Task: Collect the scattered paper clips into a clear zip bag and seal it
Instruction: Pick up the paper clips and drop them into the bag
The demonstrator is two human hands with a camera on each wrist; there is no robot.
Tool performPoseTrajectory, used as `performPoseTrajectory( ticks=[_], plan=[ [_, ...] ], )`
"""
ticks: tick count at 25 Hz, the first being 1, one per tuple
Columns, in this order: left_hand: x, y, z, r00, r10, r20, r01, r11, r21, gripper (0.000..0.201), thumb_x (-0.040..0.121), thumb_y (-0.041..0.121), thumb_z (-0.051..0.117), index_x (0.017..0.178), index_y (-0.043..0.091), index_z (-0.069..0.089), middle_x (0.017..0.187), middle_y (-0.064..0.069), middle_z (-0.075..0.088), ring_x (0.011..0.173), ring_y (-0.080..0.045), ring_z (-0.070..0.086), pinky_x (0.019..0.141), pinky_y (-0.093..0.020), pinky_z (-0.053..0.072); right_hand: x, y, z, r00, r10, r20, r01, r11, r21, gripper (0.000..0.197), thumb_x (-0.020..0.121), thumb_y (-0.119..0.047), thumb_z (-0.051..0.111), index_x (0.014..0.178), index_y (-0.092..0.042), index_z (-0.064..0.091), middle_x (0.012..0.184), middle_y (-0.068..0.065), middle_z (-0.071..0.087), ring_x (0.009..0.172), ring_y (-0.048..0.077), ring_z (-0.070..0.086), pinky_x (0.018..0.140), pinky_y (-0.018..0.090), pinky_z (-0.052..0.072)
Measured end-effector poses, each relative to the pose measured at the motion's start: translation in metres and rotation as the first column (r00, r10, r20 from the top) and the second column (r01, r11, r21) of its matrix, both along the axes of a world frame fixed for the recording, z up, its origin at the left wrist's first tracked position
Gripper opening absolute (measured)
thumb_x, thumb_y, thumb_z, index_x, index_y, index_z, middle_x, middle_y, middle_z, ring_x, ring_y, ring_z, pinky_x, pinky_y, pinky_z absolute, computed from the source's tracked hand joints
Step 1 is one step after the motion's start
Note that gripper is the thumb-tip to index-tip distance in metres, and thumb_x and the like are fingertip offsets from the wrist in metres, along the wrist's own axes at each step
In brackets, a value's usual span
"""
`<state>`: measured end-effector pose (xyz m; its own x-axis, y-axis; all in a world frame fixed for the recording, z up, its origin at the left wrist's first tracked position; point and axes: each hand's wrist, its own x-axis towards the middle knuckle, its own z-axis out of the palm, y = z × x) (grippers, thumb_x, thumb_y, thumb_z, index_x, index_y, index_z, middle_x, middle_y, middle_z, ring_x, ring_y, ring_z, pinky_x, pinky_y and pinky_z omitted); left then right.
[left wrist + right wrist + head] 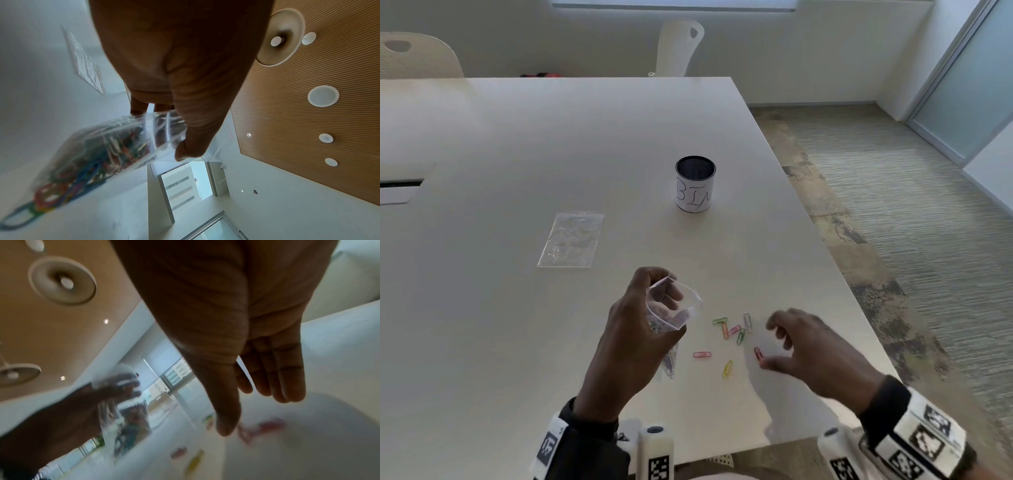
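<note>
**Still gathering: bag open, clips loose**

Meanwhile the left hand (633,329) gripped the clear zip bag (671,311) by its mouth, held open above the table (551,154), clips already inside. Just beside it, the right hand (811,346) hovered empty, fingers relaxed, over the loose paper clips (732,332). Farther out lay a second bag (570,240) and a mesh cup (695,183). A tilt of the open bag could spill clips; a hasty pinch might flick one toward the nearby table edge.

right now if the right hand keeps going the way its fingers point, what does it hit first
Most likely the white paper clip at the near side of the loose cluster; the right hand seems to hover above the table, so depth is uncertain.
</note>
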<state>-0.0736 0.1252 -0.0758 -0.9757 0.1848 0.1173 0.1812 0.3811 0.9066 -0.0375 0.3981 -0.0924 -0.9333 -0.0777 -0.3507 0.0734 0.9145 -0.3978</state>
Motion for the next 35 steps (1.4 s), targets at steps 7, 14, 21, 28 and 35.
performPoseTrajectory(
  ticks=[7, 14, 21, 28, 35],
  plan=[
    [0.002, 0.000, 0.001, 1.000, -0.019, 0.011, 0.019, 1.000, -0.019, 0.048, 0.084, 0.011, 0.085, 0.114, 0.032, 0.054, 0.100, 0.014, 0.070, 0.090, -0.007, 0.071, 0.072, -0.016, 0.058, -0.004, -0.022, -0.039, 0.968, -0.158, -0.194, 0.118, 0.972, -0.203, 0.023, 0.088, -0.014, 0.083, 0.100, -0.021, 0.064, 0.093, -0.007, 0.068, 0.087, 0.010, 0.067, 0.082, 0.030, 0.061],
    [0.004, -0.004, 0.000, 1.000, -0.013, 0.013, 0.014, 1.000, -0.009, 0.049, 0.084, 0.009, 0.085, 0.114, 0.032, 0.055, 0.099, 0.014, 0.069, 0.089, -0.006, 0.071, 0.071, -0.013, 0.056, -0.020, -0.015, -0.031, 0.971, -0.041, -0.234, 0.010, 0.991, -0.131, 0.037, 0.105, -0.023, 0.059, 0.140, -0.015, 0.058, 0.128, -0.002, 0.056, 0.110, 0.014, 0.060, 0.098, 0.030, 0.055],
    [0.005, -0.008, -0.002, 1.000, 0.002, 0.015, -0.002, 1.000, -0.019, 0.046, 0.085, 0.010, 0.084, 0.114, 0.032, 0.055, 0.098, 0.014, 0.070, 0.085, -0.007, 0.070, 0.070, -0.011, 0.054, -0.010, -0.033, -0.013, 0.994, 0.105, -0.039, -0.110, 0.977, -0.180, 0.077, 0.086, -0.045, 0.081, 0.150, -0.020, 0.046, 0.132, -0.005, 0.048, 0.104, 0.008, 0.058, 0.094, 0.024, 0.056],
    [0.005, -0.011, -0.002, 1.000, 0.014, 0.013, -0.013, 0.999, -0.030, 0.047, 0.085, 0.013, 0.085, 0.116, 0.031, 0.055, 0.099, 0.014, 0.070, 0.091, -0.006, 0.071, 0.072, -0.012, 0.056, -0.026, -0.054, -0.035, 0.993, 0.032, -0.117, -0.052, 0.983, -0.177, 0.064, 0.083, -0.024, 0.087, 0.138, -0.018, 0.055, 0.111, -0.009, 0.051, 0.097, 0.011, 0.056, 0.095, 0.029, 0.054],
    [0.006, -0.013, -0.002, 0.999, 0.037, -0.001, -0.037, 0.999, -0.033, 0.048, 0.083, 0.014, 0.086, 0.115, 0.032, 0.054, 0.098, 0.016, 0.070, 0.091, -0.006, 0.071, 0.072, -0.015, 0.058, -0.034, -0.062, -0.032, 0.911, 0.342, -0.231, -0.375, 0.919, -0.118, 0.055, 0.096, -0.047, 0.069, 0.146, -0.029, 0.055, 0.154, -0.005, 0.050, 0.139, 0.012, 0.048, 0.114, 0.030, 0.044]
  ],
)
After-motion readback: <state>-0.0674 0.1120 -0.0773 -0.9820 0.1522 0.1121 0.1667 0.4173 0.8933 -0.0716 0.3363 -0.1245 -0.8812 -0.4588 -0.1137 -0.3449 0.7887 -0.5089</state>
